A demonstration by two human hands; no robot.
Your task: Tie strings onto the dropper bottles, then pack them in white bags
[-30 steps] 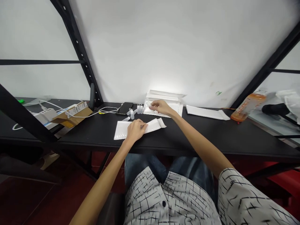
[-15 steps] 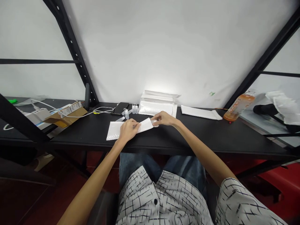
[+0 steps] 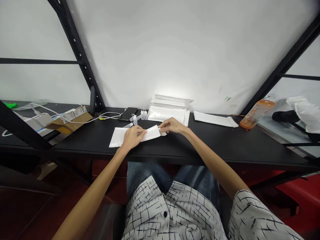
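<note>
The white padded envelope (image 3: 117,137) lies flat on the black tabletop (image 3: 200,143), directly in front of us and running sideways between our two hands. The work in hand is at its folded right end, where a small flap (image 3: 163,133) pokes out past the fold. Our left grip (image 3: 132,137) is closed over the middle of the envelope, with the fingers curled onto its top face and bearing down on it. Our right grip (image 3: 172,126) is nearly shut, pinching that right end between thumb and fingers. Neither grip stands open, and each touches only the envelope.

Just beyond it, near the wall, sits a stack of padded envelopes (image 3: 167,113), with a group of small plastic bottles (image 3: 142,115) and a black phone (image 3: 128,113) to its left. To the right lies another flat white envelope (image 3: 215,119), and further along an orange drink bottle (image 3: 257,114) lies on its side. At the far left, a white cable (image 3: 110,115) runs towards a cardboard box (image 3: 77,116).
</note>
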